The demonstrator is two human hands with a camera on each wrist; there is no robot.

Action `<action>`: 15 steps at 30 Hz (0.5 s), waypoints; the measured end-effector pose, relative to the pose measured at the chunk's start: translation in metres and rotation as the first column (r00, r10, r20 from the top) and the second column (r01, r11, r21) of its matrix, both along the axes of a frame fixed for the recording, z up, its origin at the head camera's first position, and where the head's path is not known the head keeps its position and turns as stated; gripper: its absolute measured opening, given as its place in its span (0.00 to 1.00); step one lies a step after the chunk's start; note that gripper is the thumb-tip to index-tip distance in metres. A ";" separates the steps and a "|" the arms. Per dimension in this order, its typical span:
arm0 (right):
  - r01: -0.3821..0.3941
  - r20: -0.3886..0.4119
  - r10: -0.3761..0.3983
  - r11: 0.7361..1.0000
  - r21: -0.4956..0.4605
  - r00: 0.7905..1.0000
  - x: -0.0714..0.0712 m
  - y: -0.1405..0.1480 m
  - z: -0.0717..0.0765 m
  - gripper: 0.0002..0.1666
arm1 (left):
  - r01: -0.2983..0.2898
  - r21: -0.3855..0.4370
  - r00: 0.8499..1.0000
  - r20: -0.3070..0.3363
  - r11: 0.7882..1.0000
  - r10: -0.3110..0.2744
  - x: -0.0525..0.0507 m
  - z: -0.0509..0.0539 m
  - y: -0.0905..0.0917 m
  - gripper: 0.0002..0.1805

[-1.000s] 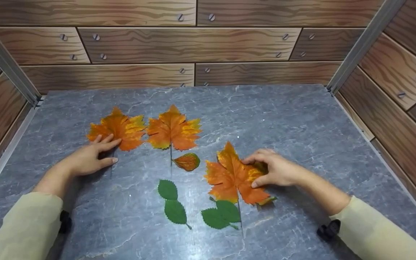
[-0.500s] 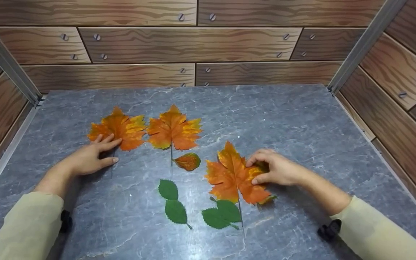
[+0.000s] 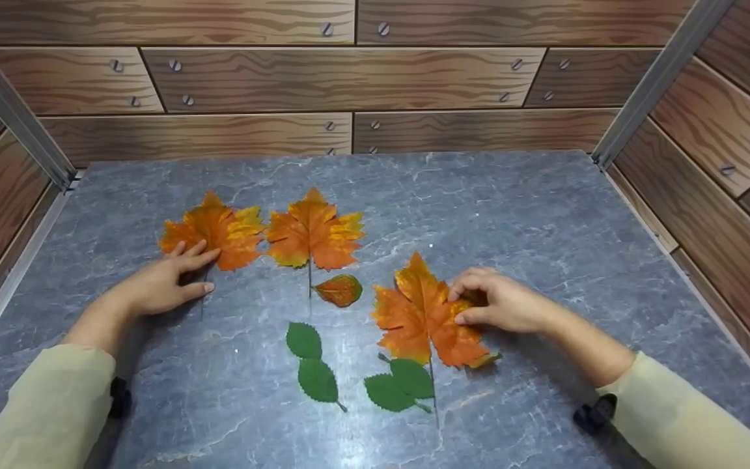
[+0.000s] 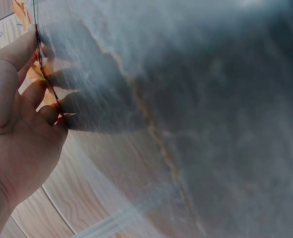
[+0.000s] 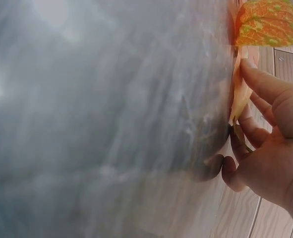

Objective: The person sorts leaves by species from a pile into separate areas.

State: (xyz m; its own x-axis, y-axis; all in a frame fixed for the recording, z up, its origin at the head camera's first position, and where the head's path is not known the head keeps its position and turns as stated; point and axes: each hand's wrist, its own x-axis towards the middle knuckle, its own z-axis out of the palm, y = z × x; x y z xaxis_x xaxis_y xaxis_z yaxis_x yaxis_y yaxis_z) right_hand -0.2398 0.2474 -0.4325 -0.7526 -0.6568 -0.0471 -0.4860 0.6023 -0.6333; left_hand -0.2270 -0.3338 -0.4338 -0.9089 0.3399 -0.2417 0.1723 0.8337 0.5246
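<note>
On the table lie three orange-yellow artificial maple leaves with thin dark stems. My left hand (image 3: 163,283) rests with outstretched fingers on the left maple leaf (image 3: 228,234); its thumb lies beside the stem. A second maple leaf (image 3: 313,231) is just right of it. My right hand (image 3: 508,303) curls thumb and fingers at the right edge of the nearest maple leaf (image 3: 414,319), pinching it. A small mottled leaf (image 5: 270,22) stands up by the thumb in the right wrist view; in the head view the maple leaf mostly covers it.
A small orange-brown leaf (image 3: 339,290) lies near the middle stem. Two green leaves (image 3: 316,380) form one sprig, and another green pair (image 3: 391,391) partly meets the right maple leaf's stem. Wood-patterned walls (image 3: 342,78) enclose the grey marbled table (image 3: 219,404).
My right hand's fingertips have slid slightly right along the maple leaf, which has shifted slightly right. The left hand has stayed in place.
</note>
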 end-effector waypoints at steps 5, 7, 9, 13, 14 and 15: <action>0.001 0.034 0.000 0.999 -0.046 0.999 0.001 0.001 0.002 0.08 | -0.001 -0.007 1.000 0.005 1.000 0.001 -0.001 0.000 0.000 0.43; 0.004 0.051 -0.001 0.998 -0.063 0.999 0.001 0.002 0.004 0.05 | 0.001 -0.006 1.000 0.006 1.000 -0.001 -0.001 0.000 0.000 0.43; 0.007 0.062 -0.002 0.997 -0.077 0.998 0.001 0.003 0.006 0.04 | 0.002 -0.006 1.000 0.008 1.000 -0.002 0.000 0.000 0.000 0.43; -0.002 0.057 0.009 0.993 -0.116 0.998 0.001 0.007 0.015 0.03 | -0.002 -0.005 1.000 0.010 1.000 0.002 0.001 0.001 0.000 0.43; -0.007 0.047 0.013 0.992 -0.125 0.999 0.001 0.008 0.018 0.03 | -0.004 -0.003 1.000 0.009 1.000 0.004 0.001 0.001 -0.001 0.43; -0.010 0.044 0.016 0.991 -0.136 0.999 0.002 0.009 0.021 0.03 | -0.005 -0.003 1.000 0.009 1.000 0.005 0.001 0.001 -0.001 0.43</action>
